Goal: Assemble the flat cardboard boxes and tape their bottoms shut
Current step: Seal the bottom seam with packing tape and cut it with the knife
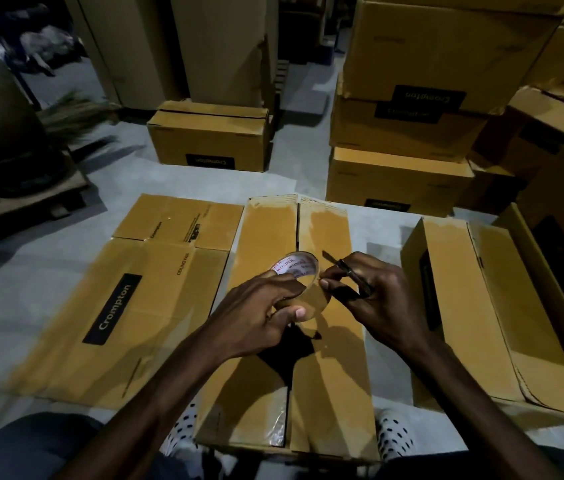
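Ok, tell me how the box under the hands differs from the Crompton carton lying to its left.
The box under the hands stands assembled, its flaps folded shut with the centre seam not visibly taped; the flat carton lies collapsed on the floor. The box shows plain flaps on top; the flat carton shows its black Crompton label. The left hand holds a tape roll over the box; nothing touches the flat carton. Both are brown cardboard.

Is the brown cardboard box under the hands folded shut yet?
Folded shut: the brown cardboard box has both long flaps meeting flat along its centre seam, with no tape visibly across it.
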`<state>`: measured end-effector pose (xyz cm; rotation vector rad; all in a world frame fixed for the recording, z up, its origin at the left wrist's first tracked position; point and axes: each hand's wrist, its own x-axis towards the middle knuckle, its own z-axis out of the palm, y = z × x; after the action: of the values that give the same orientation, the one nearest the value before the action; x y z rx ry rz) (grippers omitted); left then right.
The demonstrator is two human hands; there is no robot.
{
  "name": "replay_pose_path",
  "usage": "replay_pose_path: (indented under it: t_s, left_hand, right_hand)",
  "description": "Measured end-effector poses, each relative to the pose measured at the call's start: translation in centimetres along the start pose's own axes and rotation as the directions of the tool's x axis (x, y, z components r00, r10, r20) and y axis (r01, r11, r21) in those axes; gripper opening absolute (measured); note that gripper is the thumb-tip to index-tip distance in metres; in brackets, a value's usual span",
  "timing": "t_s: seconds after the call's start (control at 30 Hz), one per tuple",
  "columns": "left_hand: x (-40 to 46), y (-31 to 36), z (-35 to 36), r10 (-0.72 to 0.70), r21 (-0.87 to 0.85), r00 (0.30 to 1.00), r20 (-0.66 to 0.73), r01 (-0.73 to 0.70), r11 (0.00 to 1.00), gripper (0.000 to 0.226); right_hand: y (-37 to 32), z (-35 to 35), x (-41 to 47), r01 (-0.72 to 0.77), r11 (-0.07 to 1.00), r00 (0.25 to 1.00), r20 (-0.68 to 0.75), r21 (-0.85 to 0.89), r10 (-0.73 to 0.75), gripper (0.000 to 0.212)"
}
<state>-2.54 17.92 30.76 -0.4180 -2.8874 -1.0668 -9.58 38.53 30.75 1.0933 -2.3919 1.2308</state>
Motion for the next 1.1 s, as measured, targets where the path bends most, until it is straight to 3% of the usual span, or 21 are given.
replay_pose_path:
  t_s: [0.27, 0.47, 0.63, 0.8, 0.9, 1.03, 1.1]
  left_hand:
    - [-0.4, -0.1, -0.4, -0.060, 0.013, 0.994, 0.087, 0.059, 0.998, 0.029]
    - [-0.6, 0.1, -0.4, -0.120, 0.020, 0.969, 0.218, 0.118, 0.993, 0.045]
    - [-0.7, 0.0, -0.3, -0.109, 0.018, 0.965, 0.240, 0.108, 0.994, 0.037]
    - [-0.8, -0.3, -0.2, -0.115, 0.000, 0.972, 0.206, 0.117, 0.993, 0.036]
    - [-0.8, -0.3, -0.2, -0.095, -0.032, 0.974, 0.206, 0.104, 0.994, 0.048]
    - [-0.8, -0.7, -0.3, -0.113, -0.037, 0.974, 0.198, 0.122, 0.992, 0.047]
    - [-0.7, -0.8, -0.3, -0.118, -0.046, 0.976, 0.184, 0.128, 0.991, 0.048]
  right_hand:
    - [0.2, 0.8, -1.2, 0.126, 0.958, 0.979, 0.190, -0.258, -0.077, 0.021]
    - [-0.2, 1.7, -2.3, -0.016, 0.969, 0.967, 0.243, -0.247, 0.078, 0.023]
    - [-0.3, 1.9, -2.5, -0.077, 0.965, 0.960, 0.244, -0.250, 0.139, 0.027]
    - [-0.4, 2.8, -2.7, -0.250, 0.963, 0.954, 0.144, -0.099, 0.263, 0.024]
    - [-0.7, 3.4, -3.0, -0.338, 0.941, 0.934, 0.130, 0.013, 0.334, 0.033]
    - [-1.2, 3.7, -3.3, -0.418, 0.885, 0.904, 0.186, 0.206, 0.384, 0.027]
    - [-1.3, 3.3, -3.1, -0.489, 0.808, 0.869, 0.259, 0.329, 0.421, 0.020]
